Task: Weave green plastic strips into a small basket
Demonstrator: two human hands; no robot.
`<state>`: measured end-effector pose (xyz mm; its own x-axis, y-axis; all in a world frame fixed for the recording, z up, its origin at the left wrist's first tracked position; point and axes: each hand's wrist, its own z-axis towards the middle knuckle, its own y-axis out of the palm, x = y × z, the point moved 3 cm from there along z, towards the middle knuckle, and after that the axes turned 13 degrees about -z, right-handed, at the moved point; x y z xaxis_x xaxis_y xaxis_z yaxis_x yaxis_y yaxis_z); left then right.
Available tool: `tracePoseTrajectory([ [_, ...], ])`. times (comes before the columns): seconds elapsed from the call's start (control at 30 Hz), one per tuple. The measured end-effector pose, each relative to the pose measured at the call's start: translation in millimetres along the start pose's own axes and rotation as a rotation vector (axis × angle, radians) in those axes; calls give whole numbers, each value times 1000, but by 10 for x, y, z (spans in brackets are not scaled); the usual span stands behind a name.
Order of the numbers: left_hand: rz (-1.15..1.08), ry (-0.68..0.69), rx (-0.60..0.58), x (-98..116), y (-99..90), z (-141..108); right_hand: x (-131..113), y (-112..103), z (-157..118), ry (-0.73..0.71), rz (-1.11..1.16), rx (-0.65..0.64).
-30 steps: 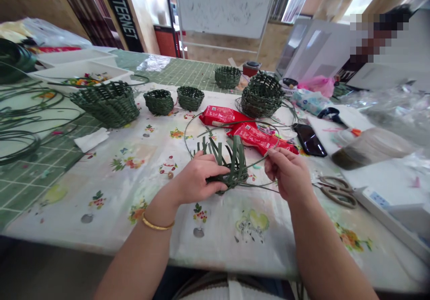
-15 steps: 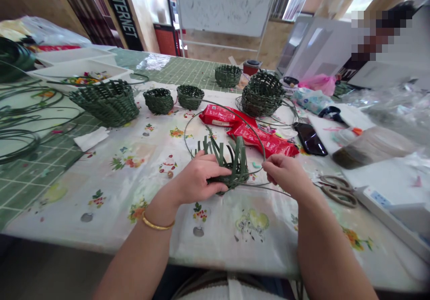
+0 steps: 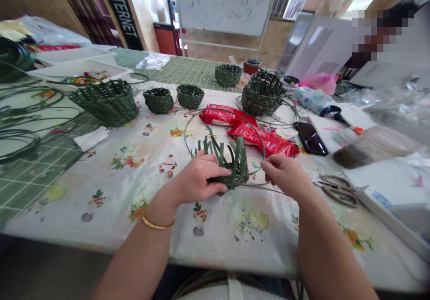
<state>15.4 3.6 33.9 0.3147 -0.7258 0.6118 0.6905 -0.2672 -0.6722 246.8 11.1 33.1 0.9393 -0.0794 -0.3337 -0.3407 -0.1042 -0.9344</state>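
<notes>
A small dark green basket [image 3: 239, 174], partly woven, sits on the flowered tablecloth with flat upright strips standing from its rim. My left hand [image 3: 204, 177] grips its near left wall, thumb outside and fingers over the edge. My right hand [image 3: 278, 172] is just right of the basket, its fingers pinched on a thin green weaving strand [image 3: 264, 145]. That strand arcs in a big loop behind the basket and over the red packets. Another length runs from the basket's base under my right wrist.
Two red packets [image 3: 248, 130] lie behind the basket. Finished baskets [image 3: 105, 103] stand farther back. Scissors [image 3: 339, 190], a black phone [image 3: 311, 138] and a plastic tub [image 3: 372, 145] are at right. Coils of strand [image 3: 20, 143] and white trays [image 3: 97, 69] are at left.
The strand's loop has dropped lower at its far side. My right hand has shifted very slightly left, while my left hand and the basket stay where they were.
</notes>
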Motion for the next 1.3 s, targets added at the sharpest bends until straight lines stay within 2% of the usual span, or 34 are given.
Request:
tracePoseTrajectory([
  [0.13, -23, 21, 11, -2, -7, 1, -82, -99, -121, -97, 143, 200],
  [0.2, -28, 28, 10, -4, -10, 1, -148, -160, -211, -233, 198, 287],
  [0.23, -27, 27, 8, -6, -10, 0, -182, -178, -251, -317, 198, 290],
  [0.33, -24, 15, -2, -10, -9, 1, -267, -158, -325, -573, 96, 129],
  [0.43, -25, 8, -10, -8, -5, 5, -291, -110, -336, -701, -27, -10],
  [0.63, -35, -3, -11, -1, -7, 14, -281, -103, -339, -681, -155, -49],
  [0.93, -31, 15, -3, 10, 7, 17, -268, -69, -288, -514, -51, -156],
  [1.07, -26, 11, 9, 2, 3, 13, -238, -30, -245, -456, 33, -126],
  [1.2, -34, -1, 15, 4, -12, 10, -233, -43, -245, -465, 81, -73],
  [1.3, -26, -14, 7, 9, -11, 10, -237, -54, -255, -474, 57, -97],
])
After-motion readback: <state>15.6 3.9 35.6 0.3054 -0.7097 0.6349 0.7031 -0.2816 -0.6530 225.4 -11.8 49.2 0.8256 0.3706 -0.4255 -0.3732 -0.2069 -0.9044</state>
